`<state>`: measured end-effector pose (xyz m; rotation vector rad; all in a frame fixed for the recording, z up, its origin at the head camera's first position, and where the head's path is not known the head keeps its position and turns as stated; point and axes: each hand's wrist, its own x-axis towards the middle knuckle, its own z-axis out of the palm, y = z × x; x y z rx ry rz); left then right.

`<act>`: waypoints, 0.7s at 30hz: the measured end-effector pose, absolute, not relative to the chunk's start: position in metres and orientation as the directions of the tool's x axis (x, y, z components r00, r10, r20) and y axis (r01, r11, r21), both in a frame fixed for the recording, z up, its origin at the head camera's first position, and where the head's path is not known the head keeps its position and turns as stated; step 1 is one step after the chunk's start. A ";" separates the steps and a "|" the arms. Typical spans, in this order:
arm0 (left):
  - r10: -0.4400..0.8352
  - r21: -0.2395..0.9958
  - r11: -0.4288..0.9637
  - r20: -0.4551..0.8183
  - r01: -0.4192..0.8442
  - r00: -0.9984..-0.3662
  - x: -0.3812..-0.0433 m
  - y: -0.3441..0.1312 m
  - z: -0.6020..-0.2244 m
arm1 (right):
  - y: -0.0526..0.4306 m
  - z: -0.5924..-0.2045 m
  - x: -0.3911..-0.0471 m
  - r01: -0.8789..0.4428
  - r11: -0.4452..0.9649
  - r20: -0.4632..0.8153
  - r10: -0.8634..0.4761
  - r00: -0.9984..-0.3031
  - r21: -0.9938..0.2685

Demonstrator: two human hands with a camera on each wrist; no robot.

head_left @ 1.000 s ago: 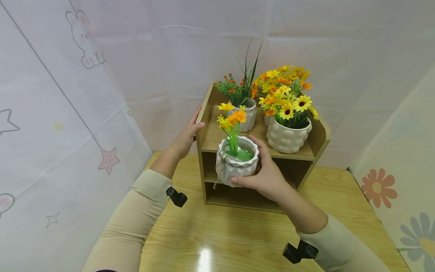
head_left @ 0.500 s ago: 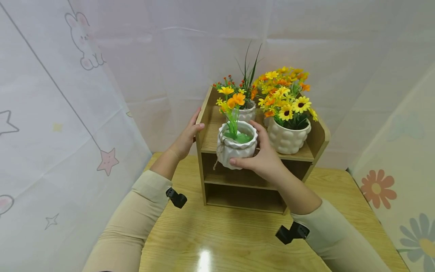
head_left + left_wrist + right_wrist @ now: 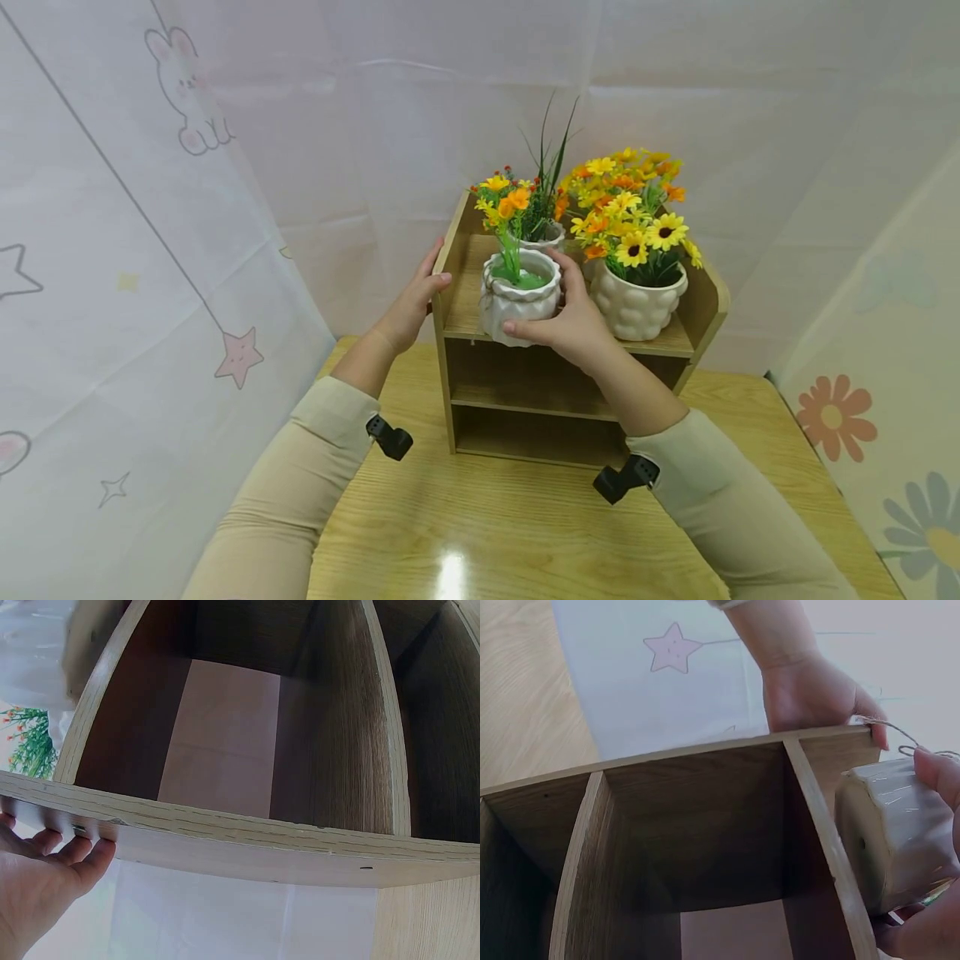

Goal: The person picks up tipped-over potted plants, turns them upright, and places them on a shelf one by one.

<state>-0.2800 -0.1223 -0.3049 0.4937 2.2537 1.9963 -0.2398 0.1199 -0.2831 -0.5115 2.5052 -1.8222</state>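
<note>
In the head view my right hand (image 3: 573,325) holds a small white fluted flowerpot (image 3: 513,310) with its thumb across the front and fingers round the right side. Yellow and orange artificial flowers (image 3: 506,200) stand in the pot. Its base, seen with a hole in the right wrist view, is just at the top board of a wooden shelf unit (image 3: 465,292); contact is unclear. My left hand (image 3: 408,308) grips the unit's left side panel, its thumb over the front edge and its fingertips (image 3: 97,851) on the outer face.
Behind the held pot stands a white pot (image 3: 551,242) with red-flowered greenery. To the right on the top board is a cream bubbled pot (image 3: 637,308) of yellow flowers, with more orange and yellow blooms behind. The unit stands on a wooden table (image 3: 420,517) before a printed curtain (image 3: 337,167).
My right hand has raised the white flowerpot from in front of the middle compartment to the top board's level and moved it back. My left hand has stayed on the side panel.
</note>
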 end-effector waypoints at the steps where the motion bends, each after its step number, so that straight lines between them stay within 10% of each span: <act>1: 0.297 0.980 0.095 0.143 0.178 -0.944 -0.280 -0.122 -0.305 | 0.120 -0.283 -0.241 -0.257 0.277 0.185 -0.260 -0.948 -0.926; 21: 0.294 0.978 0.094 0.150 0.185 -0.944 -0.278 -0.123 -0.304 | 0.115 -0.289 -0.257 -0.226 0.303 0.164 -0.217 -0.962 -0.926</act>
